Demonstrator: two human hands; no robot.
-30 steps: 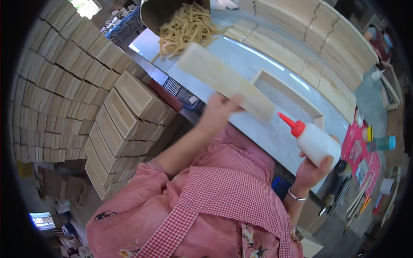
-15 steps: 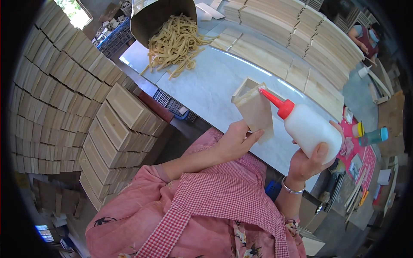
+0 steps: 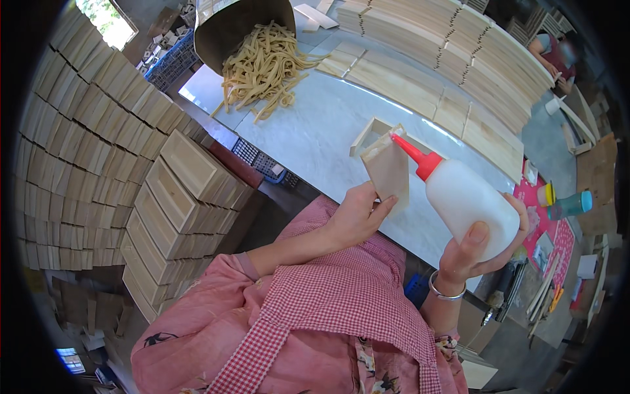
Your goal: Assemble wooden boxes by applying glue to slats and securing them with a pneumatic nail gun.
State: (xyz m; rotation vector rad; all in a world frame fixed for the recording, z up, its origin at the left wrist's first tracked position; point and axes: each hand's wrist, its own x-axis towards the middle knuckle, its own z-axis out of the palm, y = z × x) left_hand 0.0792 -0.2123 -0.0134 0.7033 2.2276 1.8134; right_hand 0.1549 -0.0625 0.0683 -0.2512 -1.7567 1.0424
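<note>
My left hand (image 3: 361, 211) pinches the lower end of a thin, pale wooden panel (image 3: 388, 172), held tilted over the table. In my right hand (image 3: 469, 253) is a white squeeze bottle (image 3: 474, 205) with a red nozzle, gripped round its base. The red tip meets the panel's upper edge, where a whitish, glue-like smear shows. Behind the panel, a shallow wooden frame (image 3: 368, 136) rests on the table, partly hidden by it.
The pale marbled table (image 3: 315, 125) carries a tipped bin (image 3: 216, 41) spilling tan bands (image 3: 266, 69). Stacked wooden boards (image 3: 433, 39) line its far side. Wooden boxes (image 3: 177, 190) pile up at left. A person (image 3: 558, 56) works at far right, beyond a teal-lidded jar (image 3: 571, 205).
The bottle and its red tip have shifted slightly left along the panel's upper edge. The panel has moved a little left too. Both hands keep their hold.
</note>
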